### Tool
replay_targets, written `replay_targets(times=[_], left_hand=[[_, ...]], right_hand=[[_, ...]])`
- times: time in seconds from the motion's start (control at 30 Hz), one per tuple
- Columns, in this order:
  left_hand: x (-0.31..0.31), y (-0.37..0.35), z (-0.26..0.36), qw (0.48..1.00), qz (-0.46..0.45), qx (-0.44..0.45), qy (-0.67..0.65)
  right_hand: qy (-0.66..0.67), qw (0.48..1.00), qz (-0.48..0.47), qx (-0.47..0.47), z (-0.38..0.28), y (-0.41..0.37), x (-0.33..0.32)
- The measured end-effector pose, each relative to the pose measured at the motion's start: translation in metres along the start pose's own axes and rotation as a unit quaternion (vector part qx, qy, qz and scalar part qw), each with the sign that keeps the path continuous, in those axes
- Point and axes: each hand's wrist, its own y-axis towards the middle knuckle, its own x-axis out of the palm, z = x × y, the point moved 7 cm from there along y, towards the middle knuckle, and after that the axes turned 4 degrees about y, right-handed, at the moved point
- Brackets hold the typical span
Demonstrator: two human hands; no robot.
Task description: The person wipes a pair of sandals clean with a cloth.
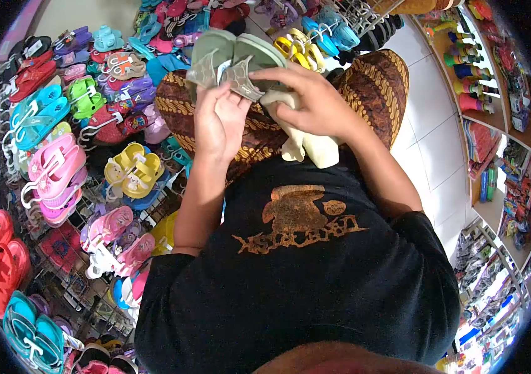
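Note:
A pair of grey-green slide sandals (254,50) with see-through patterned straps is held up over my lap, soles side by side. My left hand (220,115) grips the pair from below at the straps, thumb up and fingers curled behind. Beside it, my right hand (312,100) is closed around a pale yellow cloth (321,149), whose loose end hangs towards my black shirt. The right index finger reaches across to the strap of the right sandal. Part of the cloth is hidden under that hand.
Brown batik fabric (377,93) covers my legs. Racks to the left carry several pairs of sandals, among them pink ones (56,165), yellow ones (134,171) and red ones (0,265). White floor tiles (434,118) and goods shelves (493,118) lie to the right.

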Motion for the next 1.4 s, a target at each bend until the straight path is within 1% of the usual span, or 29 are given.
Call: replay_targets(times=[0.03, 0.07, 0.1, 0.13, 0.17, 0.27, 0.3, 0.33, 0.4, 0.43, 0.47, 0.53, 0.57, 0.63, 0.67, 0.7, 0.8, 0.83, 0.87, 0.93, 1.0, 1.07, 1.1, 1.2, 1.23, 1.27, 1.33, 1.37, 1.4], left_hand=[[0.000, -0.006, 0.000, 1.000, 0.014, 0.000, 0.019], [0.005, -0.013, 0.001, 0.999, -0.012, -0.041, -0.005], [0.009, -0.020, 0.007, 0.996, -0.037, -0.081, -0.029], [0.011, -0.025, 0.011, 0.990, -0.062, -0.119, -0.053], [-0.002, -0.026, 0.014, 0.989, -0.029, -0.136, -0.054], [-0.048, -0.023, 0.010, 0.979, -0.002, -0.200, 0.036], [-0.059, -0.021, 0.006, 0.977, 0.005, -0.195, 0.089], [-0.066, -0.022, 0.006, 0.966, 0.017, -0.204, 0.160], [-0.077, -0.030, 0.008, 0.926, 0.045, -0.228, 0.297], [-0.080, -0.034, 0.010, 0.915, 0.098, -0.232, 0.316], [-0.078, -0.037, 0.015, 0.891, 0.070, -0.246, 0.375], [-0.084, -0.036, 0.029, 0.832, 0.009, -0.267, 0.487], [-0.099, -0.030, 0.030, 0.843, 0.015, -0.156, 0.515], [-0.101, -0.025, 0.041, 0.796, -0.034, -0.095, 0.597], [-0.106, -0.028, 0.044, 0.780, -0.033, -0.103, 0.616], [-0.090, -0.031, 0.051, 0.765, -0.032, -0.111, 0.634], [-0.078, -0.020, 0.057, 0.615, -0.024, 0.115, 0.780], [-0.089, -0.016, 0.051, 0.645, 0.024, 0.086, 0.759], [-0.091, -0.014, 0.045, 0.630, 0.035, 0.117, 0.767], [-0.100, -0.010, 0.033, 0.600, 0.059, 0.177, 0.778], [-0.120, -0.006, 0.024, 0.622, 0.090, 0.172, 0.758], [-0.124, -0.010, 0.016, 0.639, 0.132, 0.176, 0.737], [-0.123, -0.013, 0.013, 0.639, 0.149, 0.172, 0.735], [-0.114, -0.021, 0.009, 0.597, 0.200, 0.164, 0.759], [-0.114, -0.023, 0.008, 0.593, 0.216, 0.157, 0.759], [-0.111, -0.026, 0.009, 0.575, 0.235, 0.156, 0.768], [-0.100, -0.034, 0.017, 0.537, 0.271, 0.155, 0.784], [-0.096, -0.036, 0.022, 0.492, 0.285, 0.152, 0.808], [-0.094, -0.038, 0.027, 0.487, 0.281, 0.160, 0.811]], right_hand=[[0.040, 0.999, -0.008, 0.009, 0.009, 0.002, 0.002], [0.081, 0.996, -0.017, 0.017, 0.014, 0.004, 0.005], [0.152, 0.982, -0.047, 0.098, 0.023, 0.005, 0.007], [0.161, 0.984, -0.051, 0.063, 0.033, 0.010, 0.011], [0.212, 0.968, -0.081, 0.108, 0.049, 0.012, 0.020], [0.320, 0.908, -0.158, 0.220, 0.089, 0.002, 0.064], [0.344, 0.886, -0.181, 0.252, 0.103, -0.003, 0.079], [0.304, 0.895, -0.221, 0.241, 0.108, -0.004, 0.089], [0.296, 0.883, -0.260, 0.254, 0.116, -0.011, 0.105], [0.318, 0.871, -0.271, 0.259, 0.119, -0.013, 0.108], [0.340, 0.858, -0.280, 0.265, 0.122, -0.014, 0.109], [0.337, 0.863, -0.288, 0.244, 0.122, -0.012, 0.110], [0.326, 0.866, -0.296, 0.239, 0.120, -0.010, 0.109], [0.308, 0.875, -0.310, 0.210, 0.116, -0.005, 0.115], [0.311, 0.871, -0.317, 0.208, 0.115, -0.004, 0.119], [0.315, 0.868, -0.324, 0.206, 0.111, -0.001, 0.121], [0.307, 0.860, -0.345, 0.216, 0.107, 0.006, 0.125], [0.302, 0.854, -0.352, 0.234, 0.103, 0.007, 0.124], [0.299, 0.848, -0.357, 0.253, 0.102, 0.006, 0.125], [0.277, 0.874, -0.335, 0.219, 0.104, 0.007, 0.125], [0.246, 0.899, -0.299, 0.202, 0.104, 0.006, 0.119], [0.207, 0.924, -0.253, 0.201, 0.098, -0.004, 0.100], [0.185, 0.933, -0.236, 0.201, 0.111, -0.014, 0.096], [0.202, 0.906, -0.305, 0.214, 0.095, -0.031, 0.081], [0.203, 0.905, -0.323, 0.186, 0.086, -0.036, 0.079], [0.132, 0.921, -0.341, 0.138, 0.077, -0.039, 0.076], [0.077, 0.927, -0.337, 0.143, 0.069, -0.045, 0.076], [0.151, 0.903, -0.333, 0.225, 0.075, -0.050, 0.081], [0.178, 0.909, -0.304, 0.220, 0.075, -0.046, 0.078]])
